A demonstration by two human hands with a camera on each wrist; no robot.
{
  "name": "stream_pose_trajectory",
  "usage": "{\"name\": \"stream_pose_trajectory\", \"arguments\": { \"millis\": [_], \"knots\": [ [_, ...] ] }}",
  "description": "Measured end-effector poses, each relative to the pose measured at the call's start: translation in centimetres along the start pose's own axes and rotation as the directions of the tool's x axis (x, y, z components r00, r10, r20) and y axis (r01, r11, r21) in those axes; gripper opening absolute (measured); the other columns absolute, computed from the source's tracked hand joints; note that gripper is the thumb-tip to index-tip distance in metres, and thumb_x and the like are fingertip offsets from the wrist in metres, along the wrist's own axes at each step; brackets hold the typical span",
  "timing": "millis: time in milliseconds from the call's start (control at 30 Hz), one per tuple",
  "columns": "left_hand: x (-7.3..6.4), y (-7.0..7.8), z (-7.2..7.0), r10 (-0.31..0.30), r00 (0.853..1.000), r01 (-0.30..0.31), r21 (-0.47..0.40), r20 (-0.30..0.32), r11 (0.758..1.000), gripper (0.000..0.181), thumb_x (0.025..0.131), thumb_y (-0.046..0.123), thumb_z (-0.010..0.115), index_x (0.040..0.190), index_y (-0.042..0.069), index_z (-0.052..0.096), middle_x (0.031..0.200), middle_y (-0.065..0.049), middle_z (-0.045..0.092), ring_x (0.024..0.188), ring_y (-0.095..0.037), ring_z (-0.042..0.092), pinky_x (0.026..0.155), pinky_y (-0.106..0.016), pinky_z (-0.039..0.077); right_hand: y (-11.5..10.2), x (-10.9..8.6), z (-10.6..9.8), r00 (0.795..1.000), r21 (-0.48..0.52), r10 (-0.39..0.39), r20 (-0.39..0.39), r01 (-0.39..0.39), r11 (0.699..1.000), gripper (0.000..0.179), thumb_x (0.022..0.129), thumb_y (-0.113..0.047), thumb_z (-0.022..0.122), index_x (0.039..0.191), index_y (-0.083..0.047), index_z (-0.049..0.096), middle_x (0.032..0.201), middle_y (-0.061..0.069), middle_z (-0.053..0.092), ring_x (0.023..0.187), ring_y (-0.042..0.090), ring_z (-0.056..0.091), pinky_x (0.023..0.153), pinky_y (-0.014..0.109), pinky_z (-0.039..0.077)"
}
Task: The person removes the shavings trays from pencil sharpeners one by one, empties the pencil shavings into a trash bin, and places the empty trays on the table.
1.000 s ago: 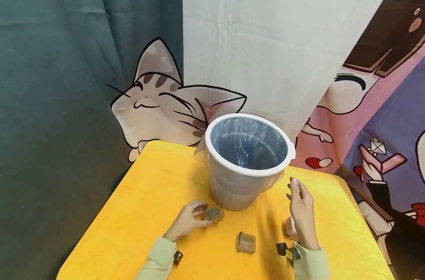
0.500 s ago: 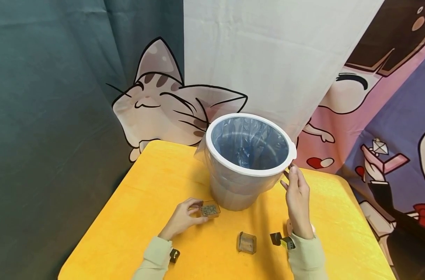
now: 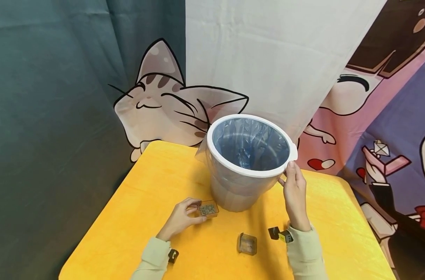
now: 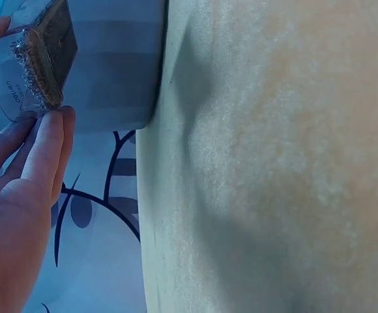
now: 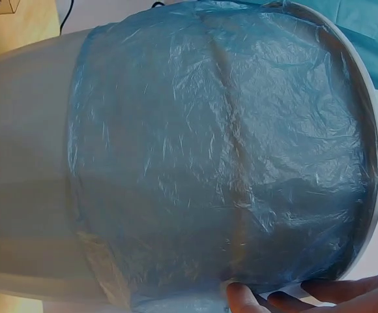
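Shifted since earlier: box (image 3: pixel 213 214) slightly left, right hand (image 3: pixel 295 197) in to bin (image 3: pixel 230 198). Pinched by left hand (image 3: pixel 181 218), just near-left of bin; grey bits (image 3: pixel 207 209) inside, seemingly not emptied. Lining with bag (image 5: pixel 208 143): done. Touching rim (image 3: pixel 247 172), gripping or not, cannot tell. Nearer right, on table (image 3: pixel 146 186): second box (image 3: pixel 246 249).

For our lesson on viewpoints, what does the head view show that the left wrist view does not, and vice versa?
Only the head view shows the right hand, the white rim of the bin and a loose clear piece on the table. Only the left wrist view shows lettering, too blurred to read, on the small box. Both show the left hand holding that small box and its crumbly bits, plus the bin and table.
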State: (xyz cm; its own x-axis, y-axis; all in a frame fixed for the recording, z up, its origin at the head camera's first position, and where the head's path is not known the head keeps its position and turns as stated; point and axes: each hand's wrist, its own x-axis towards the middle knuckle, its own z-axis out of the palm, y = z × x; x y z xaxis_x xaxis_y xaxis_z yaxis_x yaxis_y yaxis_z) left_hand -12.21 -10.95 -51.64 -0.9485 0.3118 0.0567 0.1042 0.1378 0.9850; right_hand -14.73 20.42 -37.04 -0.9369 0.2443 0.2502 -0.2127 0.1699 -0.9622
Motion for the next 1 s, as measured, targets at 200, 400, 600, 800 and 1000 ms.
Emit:
{"name": "stream_pose_trajectory", "arguments": {
  "millis": [200, 400, 600, 800, 1000],
  "knots": [
    [0.1, -1.2, -0.3, 0.009, 0.999, -0.007, 0.045, -0.043, 0.999, 0.062, 0.072, 0.025, 0.079, 0.122, -0.001, 0.053, 0.121, -0.019, 0.052, 0.113, -0.03, 0.052, 0.097, -0.038, 0.044, -0.2, 0.1, 0.2, 0.998, 0.0, 0.058, -0.003, -0.058, 0.998, 0.055, 0.095, -0.048, 0.038, 0.137, -0.013, 0.04, 0.131, 0.01, 0.044, 0.121, 0.025, 0.042, 0.097, 0.049, 0.041],
    [-0.2, -1.4, -1.0, -0.012, 0.999, 0.014, 0.044, -0.051, 0.999, 0.064, 0.072, 0.026, 0.079, 0.123, 0.0, 0.052, 0.122, -0.018, 0.052, 0.114, -0.029, 0.051, 0.099, -0.041, 0.043, -0.2, 0.1, 0.3, 0.998, 0.023, 0.067, 0.0, -0.067, 0.997, 0.056, 0.095, -0.047, 0.04, 0.139, -0.012, 0.038, 0.135, 0.011, 0.042, 0.125, 0.028, 0.04, 0.096, 0.05, 0.04],
    [-0.4, -1.3, -1.8, -0.016, 0.997, 0.019, 0.032, -0.079, 0.999, 0.062, 0.072, 0.023, 0.079, 0.124, 0.001, 0.052, 0.123, -0.017, 0.051, 0.115, -0.03, 0.051, 0.099, -0.046, 0.041, 0.0, 0.1, 0.3, 0.999, 0.032, 0.054, 0.006, -0.054, 0.998, 0.054, 0.095, -0.046, 0.04, 0.141, -0.017, 0.037, 0.138, 0.009, 0.04, 0.127, 0.027, 0.039, 0.094, 0.051, 0.041],
    [-0.7, -0.9, -2.3, -0.019, 0.997, 0.021, 0.023, -0.08, 1.0, 0.066, 0.072, 0.022, 0.079, 0.126, -0.002, 0.049, 0.125, -0.02, 0.049, 0.117, -0.032, 0.049, 0.1, -0.045, 0.04, 0.2, 0.0, 0.3, 0.999, 0.059, 0.052, 0.006, -0.052, 0.997, 0.054, 0.094, -0.045, 0.042, 0.14, -0.017, 0.038, 0.139, 0.008, 0.04, 0.127, 0.026, 0.038, 0.096, 0.052, 0.04],
    [-1.0, 1.4, -2.7, -0.028, 0.995, 0.032, 0.039, -0.093, 0.999, 0.058, 0.073, 0.014, 0.078, 0.122, -0.003, 0.052, 0.121, -0.02, 0.05, 0.115, -0.033, 0.05, 0.1, -0.046, 0.041, 0.2, 0.0, 0.3, 0.999, 0.077, 0.043, 0.004, -0.044, 0.996, 0.053, 0.094, -0.045, 0.043, 0.139, -0.018, 0.04, 0.139, 0.007, 0.042, 0.127, 0.025, 0.04, 0.095, 0.05, 0.042]
  ]
}}
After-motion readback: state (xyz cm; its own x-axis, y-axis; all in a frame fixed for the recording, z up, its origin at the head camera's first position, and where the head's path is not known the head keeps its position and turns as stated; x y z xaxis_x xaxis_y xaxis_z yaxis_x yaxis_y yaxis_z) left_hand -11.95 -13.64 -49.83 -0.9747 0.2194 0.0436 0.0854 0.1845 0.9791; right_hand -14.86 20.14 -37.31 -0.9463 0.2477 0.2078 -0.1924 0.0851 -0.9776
